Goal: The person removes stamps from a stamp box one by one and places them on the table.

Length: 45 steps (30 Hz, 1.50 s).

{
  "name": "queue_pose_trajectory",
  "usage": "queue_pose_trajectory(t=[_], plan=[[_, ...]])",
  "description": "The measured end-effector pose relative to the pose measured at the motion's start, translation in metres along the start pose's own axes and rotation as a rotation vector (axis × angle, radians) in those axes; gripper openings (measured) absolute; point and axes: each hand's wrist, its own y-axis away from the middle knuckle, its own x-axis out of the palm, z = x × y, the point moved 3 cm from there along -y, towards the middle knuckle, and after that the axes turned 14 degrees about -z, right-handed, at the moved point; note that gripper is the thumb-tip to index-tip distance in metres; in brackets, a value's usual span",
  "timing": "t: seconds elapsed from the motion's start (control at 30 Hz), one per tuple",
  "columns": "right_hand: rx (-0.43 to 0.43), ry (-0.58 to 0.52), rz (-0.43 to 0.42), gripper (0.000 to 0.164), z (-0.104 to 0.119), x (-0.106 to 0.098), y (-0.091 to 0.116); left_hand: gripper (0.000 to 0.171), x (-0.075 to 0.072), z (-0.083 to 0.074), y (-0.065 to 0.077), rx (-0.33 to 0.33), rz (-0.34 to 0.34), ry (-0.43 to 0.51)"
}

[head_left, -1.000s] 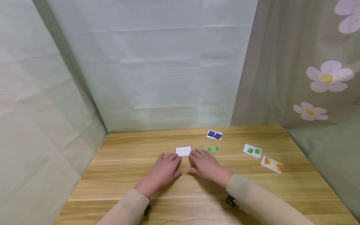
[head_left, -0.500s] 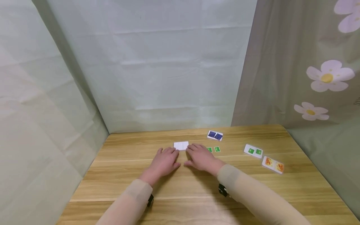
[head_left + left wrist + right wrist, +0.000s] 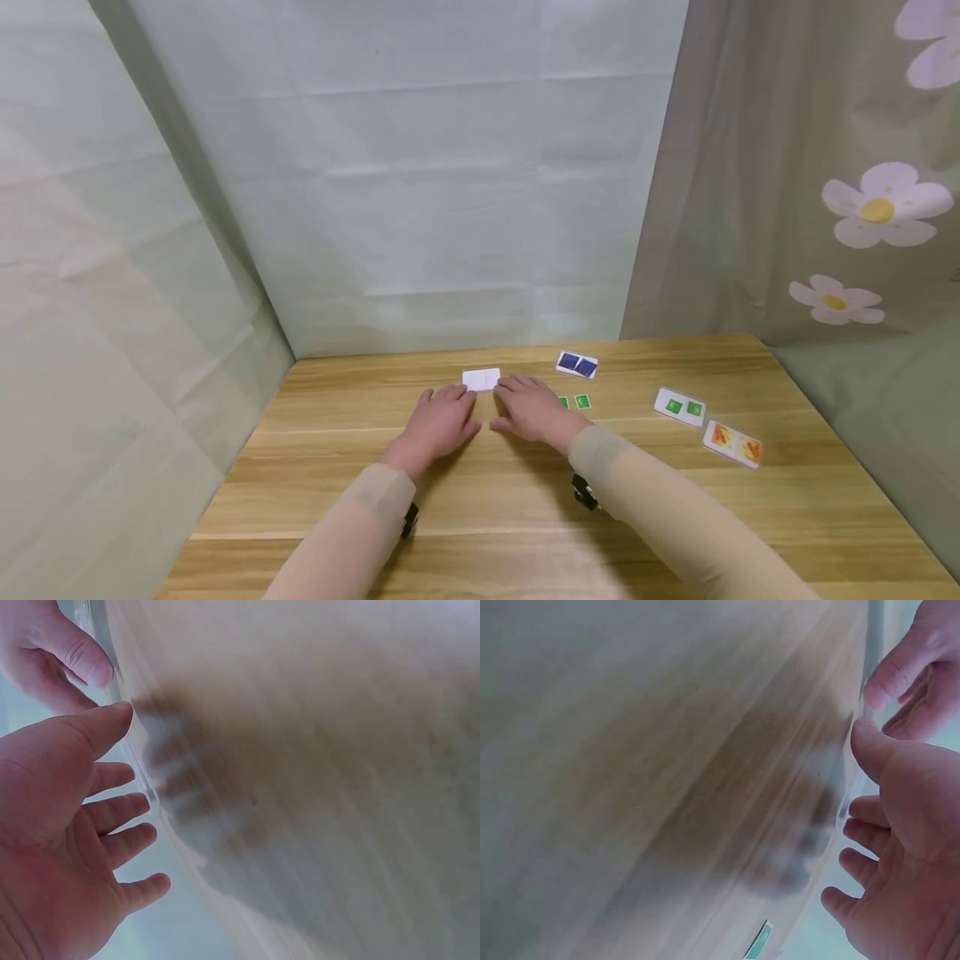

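A blank white card (image 3: pixel 481 380), with a faint line down its middle, lies flat towards the back of the table. My left hand (image 3: pixel 438 421) is palm down, its fingertips at the card's near left corner. At the near right corner are the fingertips of my right hand (image 3: pixel 531 408). Both hands have extended fingers, slightly spread in the left wrist view, and the two thumbs point towards each other. Beside the right hand lie two small green square pieces (image 3: pixel 582 402); the hand partly covers the nearer one.
Behind the green squares is a white card with two dark blue squares (image 3: pixel 577 364). Further right lie a card with two green squares (image 3: pixel 680 407) and one with orange pictures (image 3: pixel 733 444). Curtains (image 3: pixel 465 208) enclose the wooden table (image 3: pixel 315 492).
The blank card has slid away from me, towards the back edge, with both hands following it. My right hand has also shifted slightly left. The other cards lie as before.
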Motion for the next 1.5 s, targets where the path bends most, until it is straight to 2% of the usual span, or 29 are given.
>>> queue_pose_trajectory(t=[0.23, 0.53, 0.7, 0.87, 1.0, 1.27, 1.5], plan=[[0.008, 0.01, -0.022, 0.067, -0.001, 0.002, -0.005, 0.06, 0.005, 0.003, -0.005, -0.027, 0.01, 0.012], [0.033, 0.026, -0.009, 0.069, -0.002, 0.01, -0.009, 0.06, 0.007, 0.007, -0.008, -0.057, 0.029, 0.016], [0.047, 0.007, 0.001, 0.07, 0.001, 0.006, -0.011, 0.059, 0.006, 0.008, -0.01, -0.06, 0.031, 0.012], [0.061, -0.014, 0.0, 0.071, 0.0, 0.001, -0.008, 0.059, 0.005, 0.005, -0.01, -0.041, 0.023, 0.025], [0.069, -0.025, -0.041, 0.07, -0.005, -0.006, -0.002, 0.058, 0.002, 0.002, -0.011, -0.03, 0.007, 0.037], [0.091, -0.032, -0.127, 0.068, -0.029, -0.021, 0.015, 0.058, 0.003, -0.009, -0.018, 0.026, -0.035, 0.038], [0.131, -0.04, -0.135, 0.069, -0.049, -0.031, 0.029, 0.06, 0.002, -0.022, -0.024, 0.056, -0.04, 0.046]])
